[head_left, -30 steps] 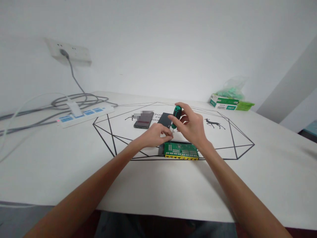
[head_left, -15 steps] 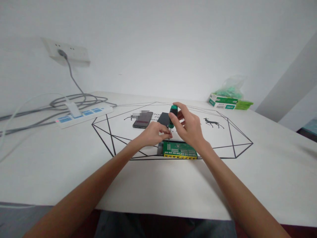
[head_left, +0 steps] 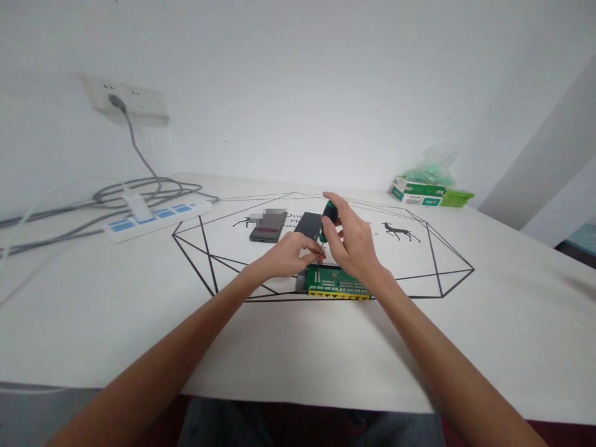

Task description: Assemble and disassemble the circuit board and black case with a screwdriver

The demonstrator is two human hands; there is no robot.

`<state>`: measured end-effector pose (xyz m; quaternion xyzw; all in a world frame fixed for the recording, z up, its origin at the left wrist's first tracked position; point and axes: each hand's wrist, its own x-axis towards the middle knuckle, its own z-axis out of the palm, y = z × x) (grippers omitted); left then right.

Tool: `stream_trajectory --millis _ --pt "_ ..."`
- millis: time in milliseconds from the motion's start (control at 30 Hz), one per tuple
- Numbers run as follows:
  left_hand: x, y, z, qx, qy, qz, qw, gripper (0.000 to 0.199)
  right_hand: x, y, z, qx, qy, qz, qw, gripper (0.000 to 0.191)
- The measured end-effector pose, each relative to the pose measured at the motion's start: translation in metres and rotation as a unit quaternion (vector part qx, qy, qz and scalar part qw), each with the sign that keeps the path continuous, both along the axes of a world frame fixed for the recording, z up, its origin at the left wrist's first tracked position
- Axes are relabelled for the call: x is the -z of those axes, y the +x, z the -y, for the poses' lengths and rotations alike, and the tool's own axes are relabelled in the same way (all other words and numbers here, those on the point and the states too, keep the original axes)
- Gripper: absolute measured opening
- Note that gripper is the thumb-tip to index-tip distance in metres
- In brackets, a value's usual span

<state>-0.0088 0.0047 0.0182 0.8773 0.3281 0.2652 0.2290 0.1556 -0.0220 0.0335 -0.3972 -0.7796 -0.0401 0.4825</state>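
Right now I see the person's right hand [head_left: 354, 242] wrapped around the green-and-black handle of a screwdriver [head_left: 331, 210], index finger arched over its top. The tool leans slightly, its thin shaft pointing down at the left end of a green circuit board [head_left: 339, 279]. Thumb and fingertips of the left hand [head_left: 285, 256] come together beside that shaft; whether they pinch it or something small, I cannot tell. The board lies on the white table [head_left: 298, 354] between the forearms, a yellow strip along its near edge. Just behind the hands lies a black rectangular panel [head_left: 308, 224], with a smartphone [head_left: 269, 228] to its left.
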Motion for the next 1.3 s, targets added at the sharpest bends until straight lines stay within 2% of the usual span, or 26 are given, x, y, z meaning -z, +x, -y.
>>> stream_trajectory --millis 300,500,767,900,1100,1167,1300 --pt "0.0042 0.0018 -0.0001 -0.056 0.098 -0.019 0.993 0.015 0.0021 -0.0009 -0.0011 0.03 0.005 -0.028 0.999 0.045" --pt "0.0052 0.003 0.0013 -0.043 0.057 0.017 0.997 0.013 0.0045 -0.0014 -0.0006 0.031 0.002 -0.009 0.999 0.049" --pt "-0.0012 0.0022 0.0015 -0.034 0.004 0.016 0.999 0.018 0.0065 -0.0003 -0.0008 0.021 0.003 -0.009 1.0 0.049" --pt "0.0002 0.0014 -0.0004 -0.014 -0.011 0.021 1.0 0.025 0.0069 -0.0002 -0.0003 0.023 0.007 -0.007 1.0 0.049" --pt "0.0037 0.0011 -0.0022 0.017 -0.041 0.03 0.999 0.024 0.0072 0.0001 0.0002 0.033 0.011 0.004 0.999 0.048" --pt "0.0045 0.0014 -0.0021 0.017 -0.023 0.025 0.999 0.021 0.0077 -0.0001 -0.0006 0.036 0.013 0.006 0.999 0.047" --pt "0.0058 0.0021 -0.0009 -0.026 0.045 0.015 0.999 0.011 0.0087 -0.0007 -0.0023 0.041 0.004 0.011 0.999 0.049"
